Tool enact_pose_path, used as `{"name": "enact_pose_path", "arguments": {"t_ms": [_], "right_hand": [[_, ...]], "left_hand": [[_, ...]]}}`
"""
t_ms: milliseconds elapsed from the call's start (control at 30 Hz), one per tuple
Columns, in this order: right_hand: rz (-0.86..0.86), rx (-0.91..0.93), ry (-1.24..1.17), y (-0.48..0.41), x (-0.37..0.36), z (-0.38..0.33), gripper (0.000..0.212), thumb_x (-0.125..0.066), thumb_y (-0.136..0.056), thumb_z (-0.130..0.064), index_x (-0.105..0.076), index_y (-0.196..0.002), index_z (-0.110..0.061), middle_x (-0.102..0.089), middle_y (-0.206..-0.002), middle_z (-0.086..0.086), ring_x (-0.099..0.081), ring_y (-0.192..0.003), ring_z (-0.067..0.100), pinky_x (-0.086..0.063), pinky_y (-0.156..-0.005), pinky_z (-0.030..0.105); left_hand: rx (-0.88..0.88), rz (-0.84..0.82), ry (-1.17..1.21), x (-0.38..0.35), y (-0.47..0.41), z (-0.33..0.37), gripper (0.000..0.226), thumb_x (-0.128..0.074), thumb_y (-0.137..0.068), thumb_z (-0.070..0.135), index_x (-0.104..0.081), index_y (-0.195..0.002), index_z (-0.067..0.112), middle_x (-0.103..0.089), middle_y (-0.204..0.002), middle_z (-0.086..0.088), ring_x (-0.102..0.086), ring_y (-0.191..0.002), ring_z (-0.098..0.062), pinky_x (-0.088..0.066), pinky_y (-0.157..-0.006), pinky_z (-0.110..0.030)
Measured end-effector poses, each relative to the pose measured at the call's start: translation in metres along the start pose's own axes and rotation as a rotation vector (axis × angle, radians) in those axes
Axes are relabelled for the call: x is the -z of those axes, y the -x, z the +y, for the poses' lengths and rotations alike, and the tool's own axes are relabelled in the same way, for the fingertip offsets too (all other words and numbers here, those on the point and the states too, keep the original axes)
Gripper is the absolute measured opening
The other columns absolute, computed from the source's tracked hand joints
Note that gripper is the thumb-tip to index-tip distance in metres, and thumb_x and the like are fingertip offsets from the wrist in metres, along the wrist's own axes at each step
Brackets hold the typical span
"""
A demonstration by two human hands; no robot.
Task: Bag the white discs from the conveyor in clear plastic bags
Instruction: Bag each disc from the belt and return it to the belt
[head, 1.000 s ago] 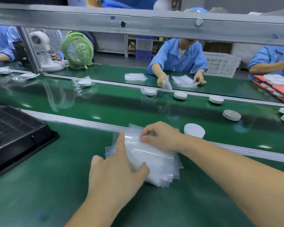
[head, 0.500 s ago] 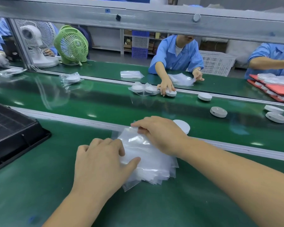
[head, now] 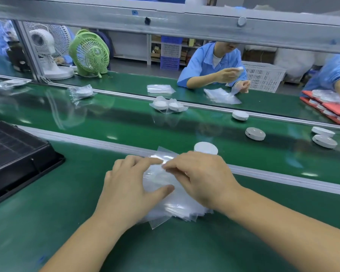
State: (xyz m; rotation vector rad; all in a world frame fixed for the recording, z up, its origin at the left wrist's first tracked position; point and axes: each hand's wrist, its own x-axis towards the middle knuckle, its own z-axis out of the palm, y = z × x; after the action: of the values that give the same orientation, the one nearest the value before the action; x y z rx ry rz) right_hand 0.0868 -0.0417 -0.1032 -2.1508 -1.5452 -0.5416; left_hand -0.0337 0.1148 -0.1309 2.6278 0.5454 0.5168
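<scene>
A stack of clear plastic bags [head: 177,205] lies on the green bench in front of me. My left hand [head: 132,189] rests flat on its left side, thumb across the top bag. My right hand [head: 202,177] pinches the top bag's far edge with its fingertips. Just behind my right hand, a white disc [head: 206,147] sits by the rail. More bare white discs [head: 255,133] [head: 240,115] [head: 324,141] lie on the conveyor belt [head: 126,122] to the right. Two bagged discs [head: 168,105] and another bagged disc [head: 81,92] lie further left on the belt.
A black tray [head: 18,160] stands at the left edge of the bench. A white fan [head: 47,54] and a green fan [head: 89,53] stand across the belt. A person in blue [head: 212,65] works opposite, beside a white basket [head: 263,75]. Red trays [head: 326,107] sit far right.
My left hand has slid up along the stack towards my right hand's fingertips. The items on the belt have drifted left. The person opposite has lifted a disc off the belt.
</scene>
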Motion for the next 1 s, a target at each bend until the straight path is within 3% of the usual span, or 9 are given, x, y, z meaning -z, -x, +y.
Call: {"name": "enact_pose_path", "arguments": {"t_ms": [100,167,233,333,400,533,667,767,1000], "right_hand": [[-0.17,-0.264,-0.53,0.003,-0.002,-0.002,0.034,-0.049,-0.099,-0.058,-0.075,-0.094,-0.035,-0.076,-0.087,-0.02,-0.071,-0.082,0.005,-0.057,-0.074,0.028],[0.002,-0.443,-0.635,-0.004,-0.003,0.019,0.049,-0.041,-0.097,-0.066,-0.076,-0.087,-0.033,-0.076,-0.084,-0.02,-0.072,-0.082,0.002,-0.052,-0.067,0.019],[0.084,-0.582,-0.447,-0.017,-0.002,0.054,0.042,-0.04,-0.096,-0.068,-0.072,-0.101,-0.041,-0.074,-0.101,-0.025,-0.068,-0.102,0.0,-0.049,-0.077,0.021],[-0.269,-0.746,-0.127,-0.023,-0.013,0.105,0.054,-0.052,-0.096,-0.064,-0.049,-0.145,-0.041,-0.051,-0.151,-0.009,-0.046,-0.139,0.023,-0.043,-0.109,0.043],[-0.443,-0.749,-0.04,-0.025,-0.027,0.121,0.069,-0.058,-0.089,-0.07,-0.044,-0.15,-0.042,-0.046,-0.155,-0.006,-0.046,-0.138,0.028,-0.043,-0.11,0.047],[-0.387,-0.708,-0.052,-0.037,-0.05,0.128,0.072,-0.07,-0.078,-0.071,-0.054,-0.142,-0.04,-0.06,-0.136,-0.008,-0.057,-0.121,0.024,-0.051,-0.1,0.042],[-0.345,-0.635,0.013,-0.041,-0.059,0.128,0.043,-0.063,-0.095,-0.052,-0.061,-0.129,-0.025,-0.067,-0.115,0.002,-0.06,-0.097,0.024,-0.053,-0.084,0.038],[-0.212,-0.635,-0.045,-0.036,-0.052,0.125,0.034,-0.048,-0.103,-0.052,-0.06,-0.103,-0.02,-0.067,-0.091,0.002,-0.06,-0.078,0.023,-0.048,-0.067,0.037],[0.093,-0.696,-0.269,0.026,0.014,0.095,0.045,-0.041,-0.098,-0.068,-0.056,-0.081,-0.029,-0.054,-0.065,-0.008,-0.049,-0.06,0.01,-0.033,-0.055,0.024]], "left_hand": [[-0.199,-0.071,-0.07,0.004,-0.002,-0.005,0.031,-0.056,-0.082,0.072,-0.07,-0.102,0.052,-0.054,-0.11,0.036,-0.037,-0.116,0.001,-0.029,-0.096,-0.028],[-0.253,-0.082,-0.092,0.004,-0.002,-0.006,0.019,-0.061,-0.086,0.063,-0.072,-0.092,0.048,-0.059,-0.105,0.038,-0.039,-0.116,0.003,-0.029,-0.096,-0.027],[-0.257,-0.059,-0.078,0.004,0.0,-0.005,0.011,-0.065,-0.088,0.054,-0.07,-0.088,0.044,-0.063,-0.102,0.036,-0.039,-0.112,0.011,-0.031,-0.096,-0.025],[-0.241,-0.074,-0.081,0.005,0.002,-0.001,0.004,-0.065,-0.089,0.042,-0.067,-0.09,0.039,-0.062,-0.102,0.027,-0.032,-0.102,0.025,-0.032,-0.087,-0.015],[-0.225,-0.107,-0.084,0.009,0.003,0.001,0.004,-0.061,-0.088,0.038,-0.058,-0.086,0.039,-0.063,-0.105,0.025,-0.041,-0.093,0.017,-0.032,-0.083,-0.01],[-0.28,-0.089,-0.102,0.01,0.004,0.005,0.031,-0.043,-0.083,0.066,-0.044,-0.078,0.036,-0.065,-0.101,0.021,-0.054,-0.097,-0.001,-0.038,-0.092,-0.025],[-0.281,-0.126,-0.052,0.008,0.008,0.005,0.064,-0.018,-0.088,0.086,-0.063,-0.11,0.048,-0.059,-0.115,0.037,-0.043,-0.12,0.011,-0.033,-0.103,-0.025],[-0.311,-0.154,-0.181,0.005,0.006,0.003,0.053,-0.021,-0.092,0.079,-0.064,-0.114,0.056,-0.054,-0.126,0.041,-0.034,-0.134,0.002,-0.029,-0.107,-0.03],[-0.514,0.088,-0.182,0.0,0.006,0.006,0.027,-0.051,-0.094,0.053,-0.077,-0.09,0.046,-0.064,-0.113,0.034,-0.054,-0.105,-0.013,-0.035,-0.088,-0.034]]}}
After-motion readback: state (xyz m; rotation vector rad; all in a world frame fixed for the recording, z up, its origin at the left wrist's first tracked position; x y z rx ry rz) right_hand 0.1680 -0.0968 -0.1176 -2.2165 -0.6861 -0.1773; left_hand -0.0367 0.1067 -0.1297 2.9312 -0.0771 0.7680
